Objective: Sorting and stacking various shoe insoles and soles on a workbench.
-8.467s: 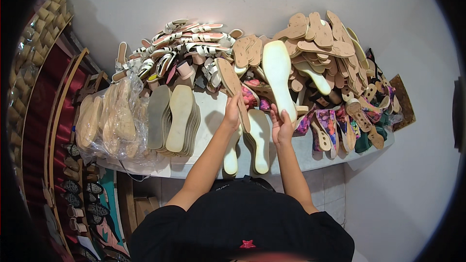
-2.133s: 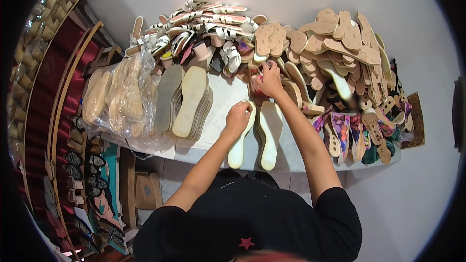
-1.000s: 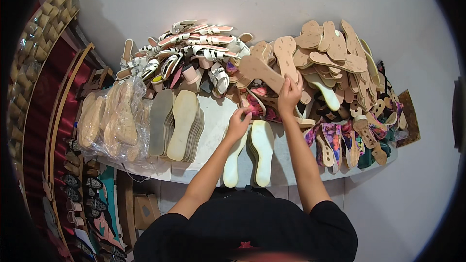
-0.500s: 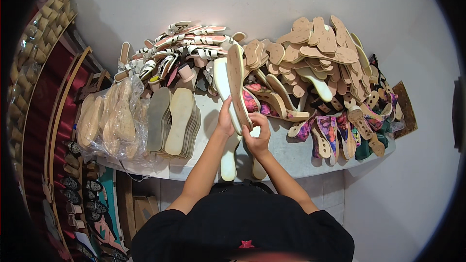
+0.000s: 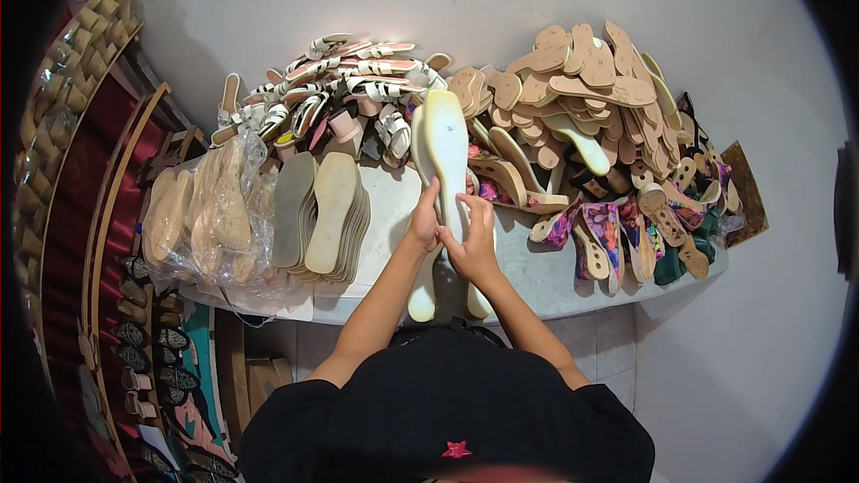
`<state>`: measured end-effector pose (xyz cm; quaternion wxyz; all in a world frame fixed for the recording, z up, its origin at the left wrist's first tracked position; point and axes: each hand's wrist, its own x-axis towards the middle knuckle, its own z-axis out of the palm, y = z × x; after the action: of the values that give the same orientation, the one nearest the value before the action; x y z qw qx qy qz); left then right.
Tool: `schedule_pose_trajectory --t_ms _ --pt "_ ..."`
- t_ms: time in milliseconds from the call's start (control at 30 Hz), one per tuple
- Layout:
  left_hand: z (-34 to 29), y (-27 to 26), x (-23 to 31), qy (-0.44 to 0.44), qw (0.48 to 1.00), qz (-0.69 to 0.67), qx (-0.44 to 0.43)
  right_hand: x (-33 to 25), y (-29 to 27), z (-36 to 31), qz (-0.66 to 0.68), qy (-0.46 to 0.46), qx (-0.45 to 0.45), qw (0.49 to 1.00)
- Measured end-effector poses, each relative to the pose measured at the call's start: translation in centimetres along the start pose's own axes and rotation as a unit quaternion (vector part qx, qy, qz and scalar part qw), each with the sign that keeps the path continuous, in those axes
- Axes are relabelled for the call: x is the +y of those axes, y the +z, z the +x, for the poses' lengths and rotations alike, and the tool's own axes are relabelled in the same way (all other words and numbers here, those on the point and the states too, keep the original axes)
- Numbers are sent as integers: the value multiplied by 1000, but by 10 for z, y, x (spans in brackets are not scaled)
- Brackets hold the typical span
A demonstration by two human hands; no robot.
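Observation:
In front of me I hold a pair of insoles upright over the table, a white one (image 5: 448,139) with a yellowish edge in front and a second (image 5: 420,145) partly hidden behind its left side. My left hand (image 5: 424,225) grips their left edge near the lower part. My right hand (image 5: 473,246) pinches the right edge, its thumb across the white face near my left thumb. Below my hands, another pale insole (image 5: 422,297) and one more (image 5: 479,302) reach the table's front edge.
Left of my hands are a stack of grey and cream insoles (image 5: 335,215) and bagged soles (image 5: 219,206). White strappy sandals (image 5: 349,72) lie piled behind them. To the right stand a heap of tan insoles (image 5: 591,80) and floral wedge sandals (image 5: 604,237). A shoe rack (image 5: 148,331) borders the far left.
The held insoles have turned: the brown face that showed before is now hidden and a white face is toward me. My right hand has shifted up slightly along the edge.

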<state>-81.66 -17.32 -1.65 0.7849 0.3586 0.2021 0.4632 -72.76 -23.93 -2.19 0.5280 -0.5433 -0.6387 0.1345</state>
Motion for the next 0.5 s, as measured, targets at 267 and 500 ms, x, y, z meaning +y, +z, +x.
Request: schedule_pose_trajectory --t_ms 267,500 --pt "-1 10 1 46 992 -122 -5 -6 -3 -10 -69 22 2 997" --pt "4 -1 -1 37 987 -151 -42 -5 -8 -11 -73 25 12 997"
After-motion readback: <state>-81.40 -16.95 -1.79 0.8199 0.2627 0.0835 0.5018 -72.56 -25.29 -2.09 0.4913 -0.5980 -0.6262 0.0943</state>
